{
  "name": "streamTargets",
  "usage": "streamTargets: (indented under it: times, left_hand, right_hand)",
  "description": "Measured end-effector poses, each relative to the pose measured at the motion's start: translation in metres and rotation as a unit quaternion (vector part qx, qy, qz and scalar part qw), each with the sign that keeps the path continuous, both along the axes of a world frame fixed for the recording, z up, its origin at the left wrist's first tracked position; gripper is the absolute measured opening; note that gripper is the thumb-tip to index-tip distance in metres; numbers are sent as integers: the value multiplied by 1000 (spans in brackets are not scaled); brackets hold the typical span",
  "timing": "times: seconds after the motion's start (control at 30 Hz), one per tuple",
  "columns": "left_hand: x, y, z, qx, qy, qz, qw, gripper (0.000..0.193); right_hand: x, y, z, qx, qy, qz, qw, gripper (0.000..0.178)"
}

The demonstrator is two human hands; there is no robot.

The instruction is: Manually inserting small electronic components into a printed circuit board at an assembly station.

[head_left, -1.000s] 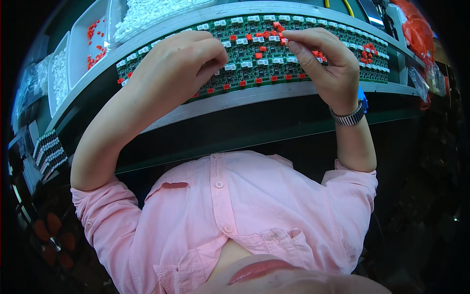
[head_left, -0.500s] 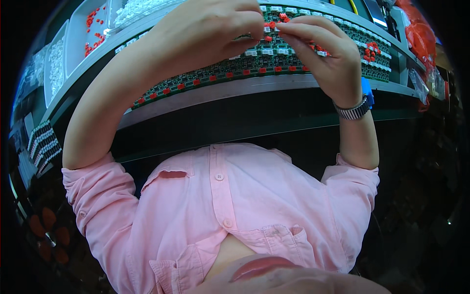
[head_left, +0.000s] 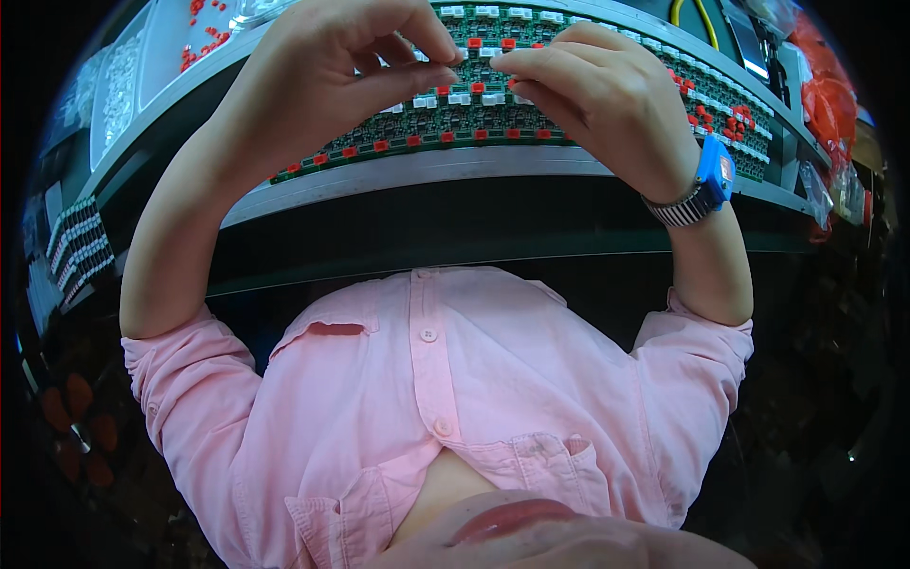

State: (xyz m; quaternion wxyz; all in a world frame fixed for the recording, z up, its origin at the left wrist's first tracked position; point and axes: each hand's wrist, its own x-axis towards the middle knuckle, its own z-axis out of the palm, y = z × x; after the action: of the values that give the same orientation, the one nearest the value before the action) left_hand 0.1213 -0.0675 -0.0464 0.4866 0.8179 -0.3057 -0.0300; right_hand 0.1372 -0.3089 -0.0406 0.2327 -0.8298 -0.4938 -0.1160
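Circuit boards (head_left: 474, 116) with red connectors (head_left: 482, 135) lay in rows beneath the left hand (head_left: 327, 57) and right hand (head_left: 616, 104); I saw each grip nearly pinched, but couldn't tell what either held.

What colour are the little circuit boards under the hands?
The circuit boards are green; the head view shows it best.

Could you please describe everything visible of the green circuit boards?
The green circuit boards lie in long rows within a grey, metal-looking frame. They bear white blocks, red blocks and details too small to identify. The left hand and right hand are over them, hiding some; any contact is unclear.
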Motion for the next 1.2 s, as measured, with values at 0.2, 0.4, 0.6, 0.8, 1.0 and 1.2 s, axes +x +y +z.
streamTargets:
  times: [0.2, 0.4, 0.6, 0.8, 1.0, 1.2]
  left_hand:
    - [-3, 16, 2, 14, -83, -12, 996, 15]
    - [-9, 33, -6, 4, -145, 33, 989, 11]
    - [-34, 84, 19, 76, -81, 74, 991, 21]
    - [-48, 106, -2, 133, -121, 102, 978, 21]
    - [-59, 110, -5, 248, -144, 125, 950, 21]
    - [-57, 110, -15, 264, -218, 130, 931, 19]
  right_hand:
    - [5, 1, -11, -47, -1, 16, 999, 13]
    - [7, -3, 5, -93, 57, 55, 993, 11]
    - [7, -9, -5, -67, 8, -19, 998, 12]
    - [1, -33, -15, -43, -35, -73, 996, 14]
    - [-13, -37, -20, 65, 46, -127, 989, 15]
    - [-22, -41, -20, 87, 70, -165, 980, 18]
